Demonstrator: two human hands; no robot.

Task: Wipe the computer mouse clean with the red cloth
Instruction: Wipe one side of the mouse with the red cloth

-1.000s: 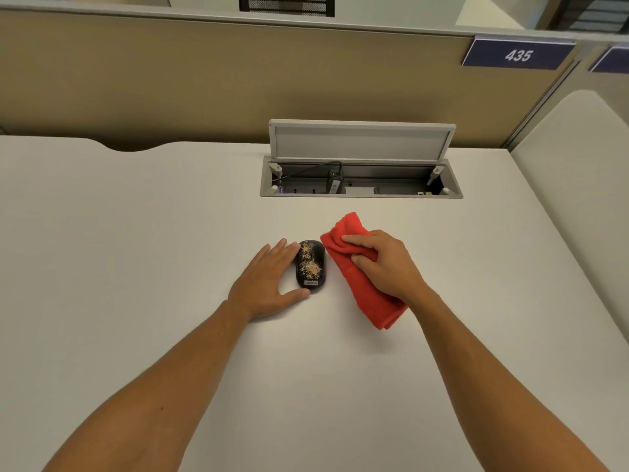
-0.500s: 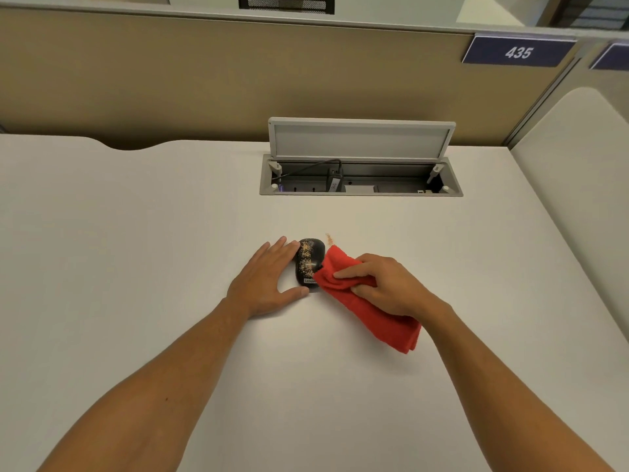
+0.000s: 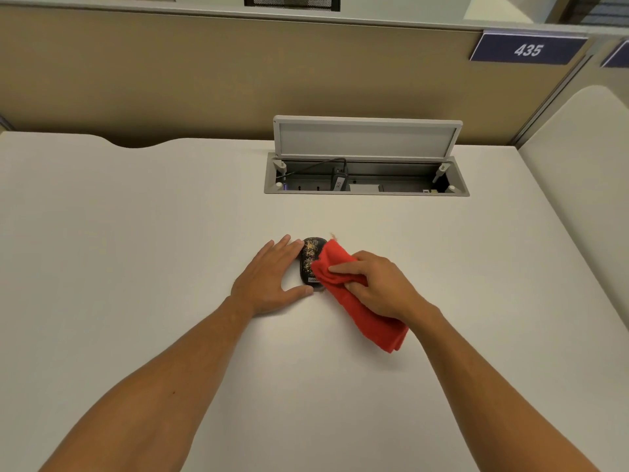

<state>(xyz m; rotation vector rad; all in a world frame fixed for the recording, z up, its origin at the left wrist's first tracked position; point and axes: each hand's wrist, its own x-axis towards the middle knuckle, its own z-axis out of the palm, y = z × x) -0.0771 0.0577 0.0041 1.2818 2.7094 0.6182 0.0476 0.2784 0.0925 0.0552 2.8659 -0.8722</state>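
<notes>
A black computer mouse [image 3: 309, 257] speckled with tan crumbs lies on the white desk [image 3: 136, 233]. My left hand [image 3: 272, 277] rests flat against its left side, fingers and thumb bracketing it. My right hand [image 3: 377, 284] grips a folded red cloth [image 3: 360, 301], whose front corner lies over the mouse's right half and hides it. The rest of the cloth trails back to the right under my palm.
An open cable hatch [image 3: 366, 190] with raised lid [image 3: 367, 139] and a plugged-in adapter [image 3: 338, 178] sits in the desk behind the mouse. A few crumbs [image 3: 333, 236] lie just beyond the cloth. A tan partition [image 3: 204, 73] bounds the back; another desk [image 3: 585, 158] adjoins at right.
My right hand has slid the red cloth leftward from beside the mouse onto its right half. My left hand has stayed in place against the mouse.
</notes>
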